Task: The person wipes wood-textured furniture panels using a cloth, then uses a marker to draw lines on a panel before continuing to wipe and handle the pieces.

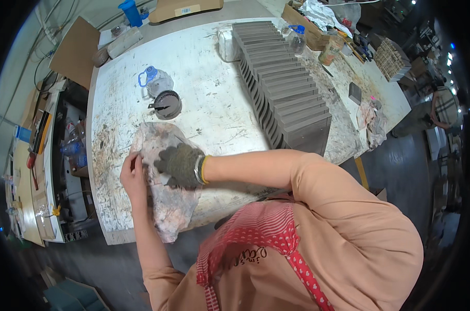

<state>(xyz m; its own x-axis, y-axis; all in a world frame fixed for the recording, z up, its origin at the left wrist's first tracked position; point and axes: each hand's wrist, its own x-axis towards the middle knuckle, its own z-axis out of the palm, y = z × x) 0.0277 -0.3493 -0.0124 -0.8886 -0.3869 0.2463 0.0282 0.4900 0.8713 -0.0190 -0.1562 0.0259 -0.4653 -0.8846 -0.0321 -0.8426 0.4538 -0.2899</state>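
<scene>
A stained, pinkish-grey cloth (172, 210) lies over the near left part of the white worktable (214, 98), its lower end hanging past the front edge. My bare left hand (133, 179) is at the cloth's left edge, thumb and fingertips closed on its border. Flat on the cloth is my right hand (179, 166), in a dark grey-green knit glove with a yellow cuff, its fingers apart. Just beyond the cloth sits a round dark tub (168, 105) with a dark tool laid across it. Behind that tub a clear plastic bottle (160, 84) with a blue handle lies tilted.
A long row of grey-brown slabs (286, 88) runs along the table's right side. A clear jug (297, 39) and a wooden box (310, 31) stand beyond it. Far right are a crumpled rag (373, 124) and a small dark block (355, 93). A blue cup (131, 13) stands far left.
</scene>
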